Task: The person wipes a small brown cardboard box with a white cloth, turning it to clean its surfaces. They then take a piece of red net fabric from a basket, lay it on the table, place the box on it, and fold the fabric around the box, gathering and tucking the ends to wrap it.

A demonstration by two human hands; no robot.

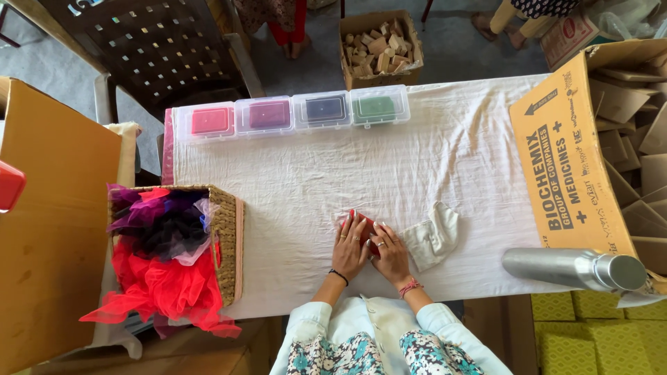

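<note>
Both hands press a small red piece flat on the white-clothed table: left hand and right hand, fingers spread open, beside a cream cloth pouch.

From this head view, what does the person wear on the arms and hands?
Both arms have pale blue sleeves reaching the forearms. The left hand has a thin black band at the wrist, a ring on one finger and red-painted nails. The right hand has a red and pink thread bracelet at the wrist and also what looks like a ring.
</note>
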